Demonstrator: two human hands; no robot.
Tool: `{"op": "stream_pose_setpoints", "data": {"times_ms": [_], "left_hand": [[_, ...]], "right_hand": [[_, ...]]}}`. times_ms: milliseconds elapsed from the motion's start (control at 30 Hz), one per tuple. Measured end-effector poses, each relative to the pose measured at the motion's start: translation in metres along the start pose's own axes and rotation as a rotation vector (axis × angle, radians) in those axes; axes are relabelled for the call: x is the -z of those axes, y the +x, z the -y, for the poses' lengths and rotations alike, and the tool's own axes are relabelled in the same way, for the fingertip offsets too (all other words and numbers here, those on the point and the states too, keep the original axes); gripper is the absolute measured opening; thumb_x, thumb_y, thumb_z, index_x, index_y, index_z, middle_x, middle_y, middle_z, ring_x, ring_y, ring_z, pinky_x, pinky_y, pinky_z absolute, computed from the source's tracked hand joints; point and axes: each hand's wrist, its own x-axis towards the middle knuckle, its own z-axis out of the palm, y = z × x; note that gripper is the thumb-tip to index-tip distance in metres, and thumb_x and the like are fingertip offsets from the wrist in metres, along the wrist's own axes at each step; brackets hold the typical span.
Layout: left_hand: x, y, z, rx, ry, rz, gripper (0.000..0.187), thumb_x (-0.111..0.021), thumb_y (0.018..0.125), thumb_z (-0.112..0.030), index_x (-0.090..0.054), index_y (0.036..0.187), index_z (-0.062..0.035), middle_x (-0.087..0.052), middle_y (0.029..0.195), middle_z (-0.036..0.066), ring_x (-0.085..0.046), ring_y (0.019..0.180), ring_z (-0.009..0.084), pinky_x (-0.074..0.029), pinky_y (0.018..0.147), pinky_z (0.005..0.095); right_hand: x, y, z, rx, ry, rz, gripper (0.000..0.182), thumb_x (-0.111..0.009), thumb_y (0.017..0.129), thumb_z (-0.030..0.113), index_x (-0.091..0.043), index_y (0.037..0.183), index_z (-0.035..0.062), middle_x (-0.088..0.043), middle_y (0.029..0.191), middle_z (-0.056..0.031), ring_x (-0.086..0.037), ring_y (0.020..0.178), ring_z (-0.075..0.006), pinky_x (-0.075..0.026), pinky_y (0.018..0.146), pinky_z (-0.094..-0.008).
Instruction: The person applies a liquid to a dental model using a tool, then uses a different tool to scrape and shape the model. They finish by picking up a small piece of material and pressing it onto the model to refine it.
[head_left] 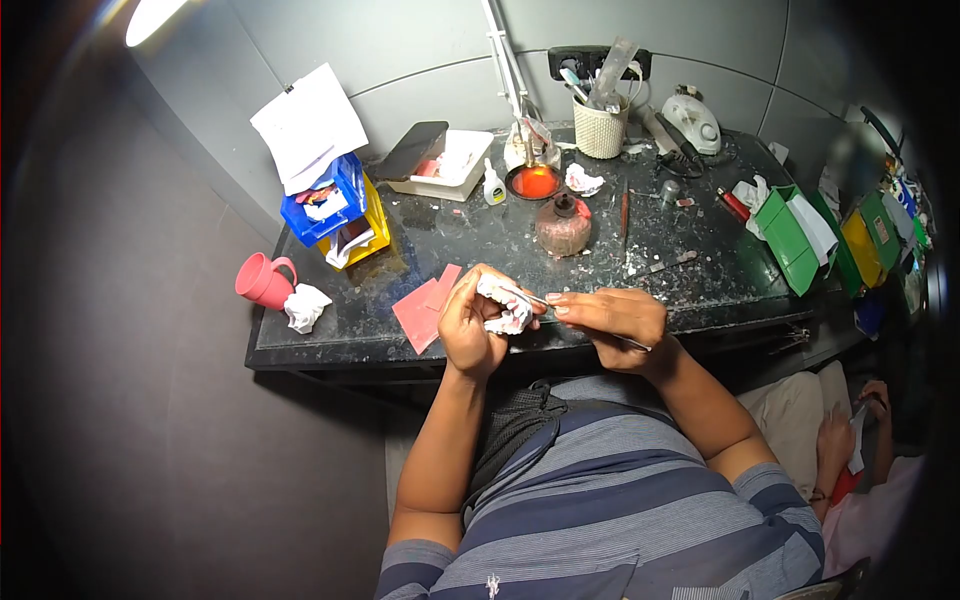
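Note:
My left hand (470, 325) is closed around a white plaster dental cast (508, 308) with pink patches on it, held just over the table's front edge. In my right hand (615, 322) is a thin metal wax carver (537, 299), its tip at the right side of the cast. The carver's other end shows below my right palm. Flat pink wax sheets (420, 312) lie on the table beside my left hand. Fingers cover part of the cast, so its full shape is hidden.
Behind my hands stand a round burner (564, 228), a dish of red-orange wax (533, 181) and a white dropper bottle (493, 185). A pink mug (266, 280) is at the left edge. Green bins (788, 240) stand at right. Another person's hand (835, 440) shows at lower right.

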Motion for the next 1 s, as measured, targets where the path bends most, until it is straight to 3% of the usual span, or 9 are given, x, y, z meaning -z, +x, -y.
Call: {"op": "stream_pose_setpoints", "data": {"times_ms": [167, 233, 400, 533, 800, 1000], "left_hand": [[0.006, 0.004, 0.002, 0.056, -0.026, -0.033, 0.044, -0.030, 0.107, -0.034, -0.055, 0.102, 0.0018, -0.068, 0.087, 0.025, -0.068, 0.072, 0.0346, -0.058, 0.065, 0.0448], [-0.002, 0.005, 0.002, 0.034, 0.011, -0.045, 0.043, -0.030, 0.107, -0.034, -0.055, 0.101, 0.0012, -0.068, 0.086, 0.024, -0.068, 0.070, 0.0334, -0.058, 0.063, 0.0437], [-0.005, 0.003, -0.001, 0.061, 0.053, -0.016, 0.043, -0.027, 0.108, -0.032, -0.054, 0.099, 0.0004, -0.068, 0.085, 0.026, -0.067, 0.070, 0.0331, -0.057, 0.065, 0.0431], [-0.007, 0.003, -0.002, 0.046, 0.055, -0.015, 0.041, -0.027, 0.107, -0.031, -0.052, 0.099, 0.0011, -0.068, 0.085, 0.028, -0.068, 0.070, 0.0348, -0.057, 0.066, 0.0430], [-0.003, 0.001, 0.000, 0.023, 0.003, 0.049, 0.039, -0.030, 0.105, -0.032, -0.052, 0.097, 0.0000, -0.069, 0.086, 0.031, -0.070, 0.072, 0.0343, -0.059, 0.068, 0.0405], [-0.004, 0.001, -0.001, 0.019, -0.005, 0.047, 0.037, -0.031, 0.105, -0.029, -0.051, 0.099, 0.0002, -0.068, 0.087, 0.030, -0.069, 0.072, 0.0354, -0.059, 0.069, 0.0436]], "right_hand": [[0.010, 0.002, -0.003, 0.145, -0.123, 0.146, 0.040, -0.063, 0.078, -0.001, -0.068, 0.118, -0.0026, -0.071, 0.118, -0.0200, -0.071, 0.074, -0.0233, -0.054, 0.061, -0.0314], [0.007, -0.003, -0.009, 0.186, -0.171, 0.087, 0.044, -0.062, 0.077, 0.002, -0.067, 0.120, -0.0032, -0.071, 0.119, -0.0211, -0.071, 0.076, -0.0235, -0.054, 0.062, -0.0317], [0.017, 0.004, 0.005, 0.111, -0.232, 0.057, 0.040, -0.063, 0.076, -0.002, -0.070, 0.115, -0.0025, -0.072, 0.115, -0.0212, -0.073, 0.077, -0.0243, -0.055, 0.062, -0.0298], [0.013, 0.004, 0.012, -0.016, -0.094, -0.009, 0.035, -0.068, 0.078, -0.009, -0.071, 0.112, -0.0014, -0.075, 0.108, -0.0202, -0.076, 0.083, -0.0268, -0.058, 0.066, -0.0317], [0.007, 0.003, 0.012, -0.034, -0.004, 0.010, 0.037, -0.074, 0.077, -0.008, -0.071, 0.113, -0.0001, -0.075, 0.109, -0.0193, -0.075, 0.080, -0.0263, -0.058, 0.066, -0.0321], [0.006, 0.003, 0.012, -0.048, -0.007, 0.021, 0.036, -0.073, 0.078, -0.008, -0.071, 0.112, 0.0002, -0.075, 0.107, -0.0185, -0.075, 0.080, -0.0258, -0.058, 0.067, -0.0319]]}}
